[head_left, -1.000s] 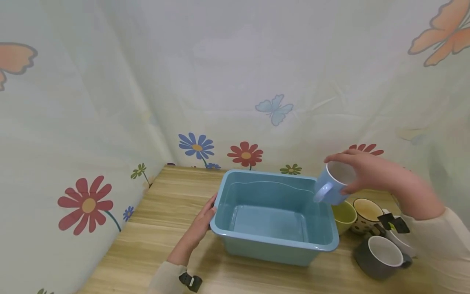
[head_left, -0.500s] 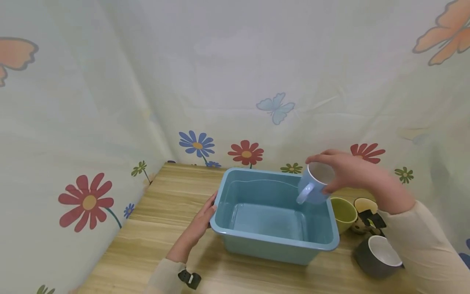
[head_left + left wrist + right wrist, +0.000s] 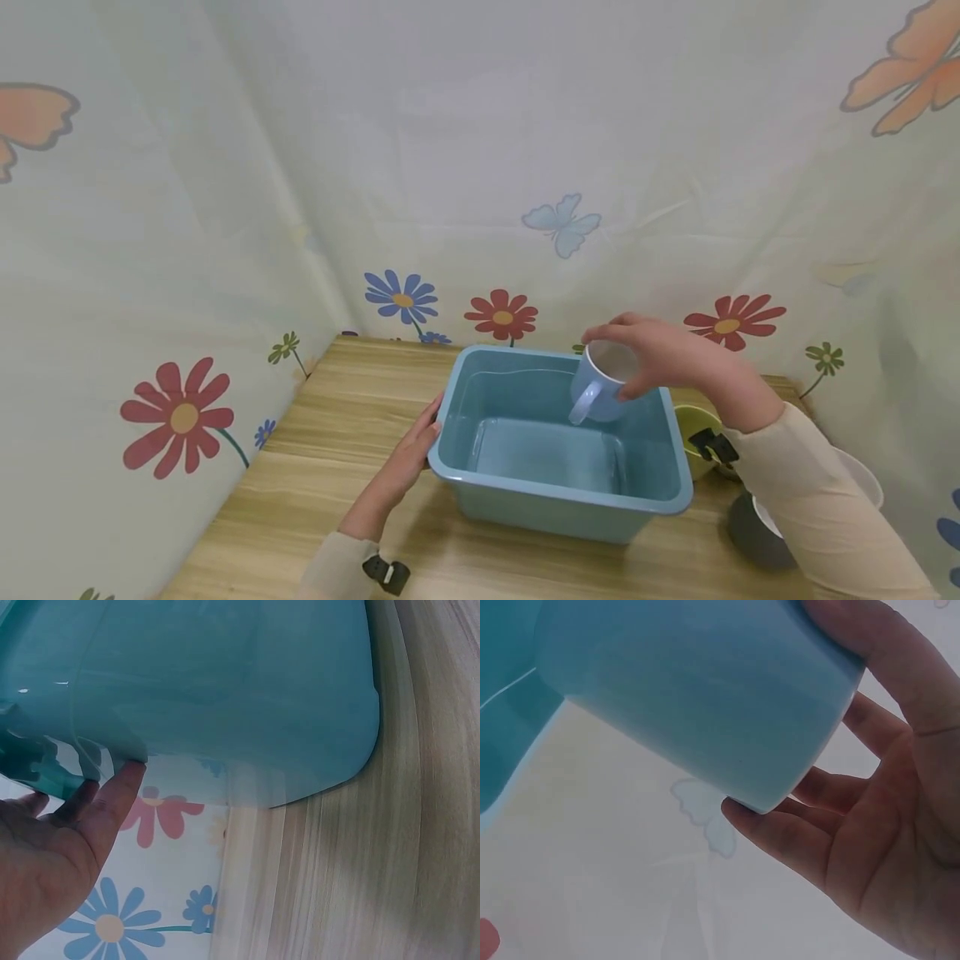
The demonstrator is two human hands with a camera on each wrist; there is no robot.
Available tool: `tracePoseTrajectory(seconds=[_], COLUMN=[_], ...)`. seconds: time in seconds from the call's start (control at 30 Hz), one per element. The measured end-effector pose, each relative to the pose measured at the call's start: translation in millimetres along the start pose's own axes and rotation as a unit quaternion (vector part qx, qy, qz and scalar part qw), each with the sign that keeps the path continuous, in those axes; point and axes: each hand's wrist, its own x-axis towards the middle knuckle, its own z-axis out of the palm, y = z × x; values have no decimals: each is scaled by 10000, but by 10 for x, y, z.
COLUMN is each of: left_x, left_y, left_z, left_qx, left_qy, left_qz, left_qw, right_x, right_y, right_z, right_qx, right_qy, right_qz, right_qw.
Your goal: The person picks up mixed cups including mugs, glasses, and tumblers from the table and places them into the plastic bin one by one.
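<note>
My left hand [image 3: 408,454] straight-fingered against the blue tub's [image 3: 551,510] left end, a tilted light-blue mug [image 3: 603,392] over the tub's right half, my right hand [image 3: 663,354] pinching its rim, green cup [image 3: 694,419], dark grey cup [image 3: 756,537].

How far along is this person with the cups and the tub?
Done: little, it seems; no mug is seen resting in the tub.
In hand: the right hand grips the blue mug above the tub, and the left hand touches the tub's end.
Remaining: apparently setting that mug down, then perhaps the green cup and dark grey mug, partly hidden, right of the tub.
</note>
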Motion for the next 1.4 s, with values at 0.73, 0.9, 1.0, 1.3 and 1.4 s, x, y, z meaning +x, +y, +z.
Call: tracePoseTrajectory(seconds=[0.73,0.9,1.0,1.3,1.4], left_x=[-22,-22,-21,-18,-6], left_y=[6,1,-2,-15,-10], left_z=[31,40,39,30,37], left_qx=[53,31,47,76,80], left_qy=[145,172,187,164,180], left_qz=[1,62,65,42,54], left_qw=[9999,9998,9998,9998,9998], right_x=[270,344,376,503,554], right_y=[-114,-147,-170,-234,-232], right_z=[296,377,421,527,563], right_qx=[-87,-193,-157,-49,-97], right_qy=[-248,-265,-280,-417,-456], right_qz=[-146,-229,-237,-352,-511], right_qw=[9995,9992,9992,9985,9976])
